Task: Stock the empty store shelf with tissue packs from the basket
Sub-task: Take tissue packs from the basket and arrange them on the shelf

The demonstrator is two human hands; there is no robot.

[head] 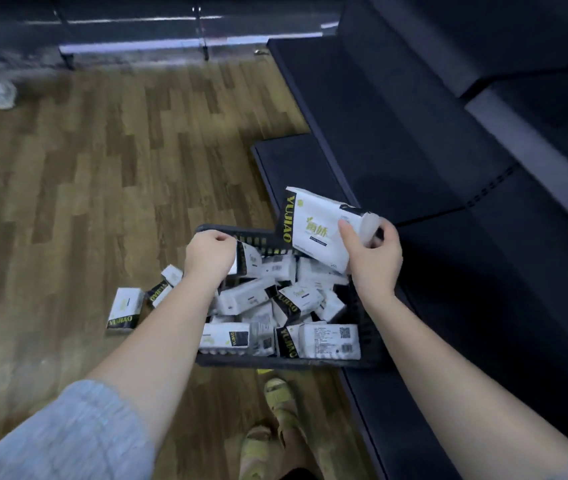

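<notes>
gripping a tissue pack (317, 226) above the basket's (367, 327) far right corner, the right hand (376, 258) pinches its end. the left hand (210, 254) grasps another pack (248, 259) at the far left rim.

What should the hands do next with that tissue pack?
Probably carry the lifted pack right and set it on the dark shelf. The right hand already grips it above the basket, and the shelf beside it looks bare.
</notes>
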